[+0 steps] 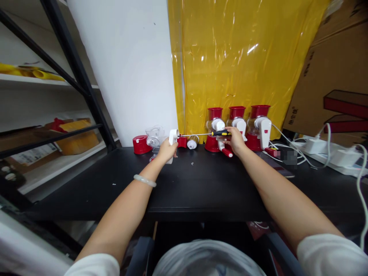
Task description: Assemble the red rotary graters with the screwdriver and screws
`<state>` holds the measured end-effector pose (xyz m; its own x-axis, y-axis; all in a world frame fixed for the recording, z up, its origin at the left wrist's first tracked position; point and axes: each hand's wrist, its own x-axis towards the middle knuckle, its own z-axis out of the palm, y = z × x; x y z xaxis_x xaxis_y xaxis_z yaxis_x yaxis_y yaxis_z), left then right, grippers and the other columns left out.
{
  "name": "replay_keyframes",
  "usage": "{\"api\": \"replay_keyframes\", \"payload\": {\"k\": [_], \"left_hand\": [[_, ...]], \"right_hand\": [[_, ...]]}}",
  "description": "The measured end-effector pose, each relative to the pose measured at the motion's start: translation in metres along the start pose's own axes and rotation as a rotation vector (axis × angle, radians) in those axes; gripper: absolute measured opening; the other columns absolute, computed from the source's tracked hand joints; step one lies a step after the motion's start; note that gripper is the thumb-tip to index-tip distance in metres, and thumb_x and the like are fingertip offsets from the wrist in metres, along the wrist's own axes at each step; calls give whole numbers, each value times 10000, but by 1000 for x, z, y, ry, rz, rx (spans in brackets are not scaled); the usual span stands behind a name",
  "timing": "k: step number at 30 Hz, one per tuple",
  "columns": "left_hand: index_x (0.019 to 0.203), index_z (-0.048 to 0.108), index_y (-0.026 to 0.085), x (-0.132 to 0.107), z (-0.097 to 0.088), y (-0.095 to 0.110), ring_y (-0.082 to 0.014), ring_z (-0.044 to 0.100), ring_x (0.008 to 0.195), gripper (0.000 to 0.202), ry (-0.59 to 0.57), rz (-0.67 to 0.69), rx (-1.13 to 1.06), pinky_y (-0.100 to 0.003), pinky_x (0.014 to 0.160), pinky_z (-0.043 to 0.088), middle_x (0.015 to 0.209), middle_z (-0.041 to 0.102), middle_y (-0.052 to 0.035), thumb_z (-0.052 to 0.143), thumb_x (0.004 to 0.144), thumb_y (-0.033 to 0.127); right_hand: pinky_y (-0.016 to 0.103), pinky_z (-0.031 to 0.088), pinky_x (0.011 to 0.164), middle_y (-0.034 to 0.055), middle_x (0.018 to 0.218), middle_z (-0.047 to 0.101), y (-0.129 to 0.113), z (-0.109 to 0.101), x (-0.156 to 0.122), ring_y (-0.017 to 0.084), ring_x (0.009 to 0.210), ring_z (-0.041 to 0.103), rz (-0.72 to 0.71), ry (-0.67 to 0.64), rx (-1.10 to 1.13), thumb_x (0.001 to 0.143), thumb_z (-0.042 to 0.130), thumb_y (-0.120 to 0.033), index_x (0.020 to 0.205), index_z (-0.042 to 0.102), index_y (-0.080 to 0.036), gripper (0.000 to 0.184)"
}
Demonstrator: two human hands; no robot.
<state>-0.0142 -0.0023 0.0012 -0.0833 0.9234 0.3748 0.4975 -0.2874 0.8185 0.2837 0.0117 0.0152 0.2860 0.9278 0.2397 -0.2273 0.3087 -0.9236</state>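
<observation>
My left hand is closed around a white plastic handle part, held upright above the black table. My right hand grips a screwdriver with a black and yellow handle. Its long shaft points left, and the tip touches the white part. A pale bangle sits on my left wrist. Three red and white hand-crank appliances stand in a row just behind my right hand.
A red base, a clear plastic piece and a small red and white drum lie at the back of the table. White cables and power adapters crowd the right side. A black metal shelf frame stands left; cardboard boxes stand right.
</observation>
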Motion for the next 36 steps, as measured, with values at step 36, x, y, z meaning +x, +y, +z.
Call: {"api": "replay_keyframes", "payload": {"k": [36], "left_hand": [[966, 563, 176, -6, -3, 4, -129, 548, 401, 171, 23, 34, 46, -241, 477, 477, 564, 558, 59, 620, 805, 191]], "right_hand": [[237, 262, 290, -41, 352, 457, 3, -4, -6, 105, 275, 361, -178, 89, -270, 819, 631, -542, 605, 481, -238, 401]]}}
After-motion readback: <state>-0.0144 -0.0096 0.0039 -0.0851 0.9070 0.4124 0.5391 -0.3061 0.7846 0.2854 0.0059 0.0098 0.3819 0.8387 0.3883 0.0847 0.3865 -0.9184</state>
